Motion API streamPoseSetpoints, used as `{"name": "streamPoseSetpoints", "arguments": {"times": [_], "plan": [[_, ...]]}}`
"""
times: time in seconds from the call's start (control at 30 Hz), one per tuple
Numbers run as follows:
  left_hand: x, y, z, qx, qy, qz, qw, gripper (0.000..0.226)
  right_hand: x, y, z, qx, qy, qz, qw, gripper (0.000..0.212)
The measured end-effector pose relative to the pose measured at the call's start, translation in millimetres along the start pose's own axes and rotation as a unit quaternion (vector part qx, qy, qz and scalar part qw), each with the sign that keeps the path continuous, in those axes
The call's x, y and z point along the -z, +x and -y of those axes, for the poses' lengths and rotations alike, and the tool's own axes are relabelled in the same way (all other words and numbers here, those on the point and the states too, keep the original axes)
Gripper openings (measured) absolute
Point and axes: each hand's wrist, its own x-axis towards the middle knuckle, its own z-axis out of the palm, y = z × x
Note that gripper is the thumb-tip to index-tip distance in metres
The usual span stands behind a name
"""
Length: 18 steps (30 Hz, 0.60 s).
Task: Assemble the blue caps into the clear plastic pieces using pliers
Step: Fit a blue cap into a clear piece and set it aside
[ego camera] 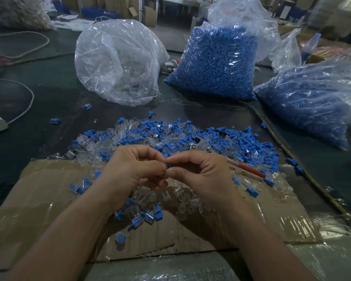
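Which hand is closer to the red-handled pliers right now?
Right. The right hand sits just in front of the pliers; the left hand is farther off to their left. Both pinch a blue cap.

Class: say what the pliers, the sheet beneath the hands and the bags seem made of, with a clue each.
Pliers: dull grey metal head, handle apparently red plastic-coated. Sheet: brown cardboard, creased, partly under glossy tape. Bags: thin clear plastic film, crinkled, shiny.

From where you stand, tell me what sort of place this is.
Likely a factory assembly bench: bulk bags of blue caps, a loose pile of parts on cardboard, pliers lying among them.
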Motion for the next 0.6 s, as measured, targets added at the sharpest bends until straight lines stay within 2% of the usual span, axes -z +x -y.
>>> {"name": "streamPoseSetpoints", "arguments": {"times": [0.13, 0.27, 0.47, 0.6], "plan": [[-1, 0, -1, 0.005, -0.006, -0.001, 1.0, 0.003, 3, 1, -3, 0.004, -0.003, 0.011, 1.0, 0.034], [-1, -1, -1, 0.015, 0.003, -0.004, 1.0, 0.006, 2, 0, -6, 0.019, -0.023, 0.005, 1.0, 0.033], [-1, -1, -2, 0.027, 0.004, -0.017, 0.999, 0.007, -1, 1, -9, 0.102, -0.131, -0.019, 0.986, 0.027], [-1, 0, -2, 0.033, 0.02, -0.028, 0.999, 0.012, -1, 1, -12, 0.12, -0.16, -0.027, 0.979, 0.025]]}}
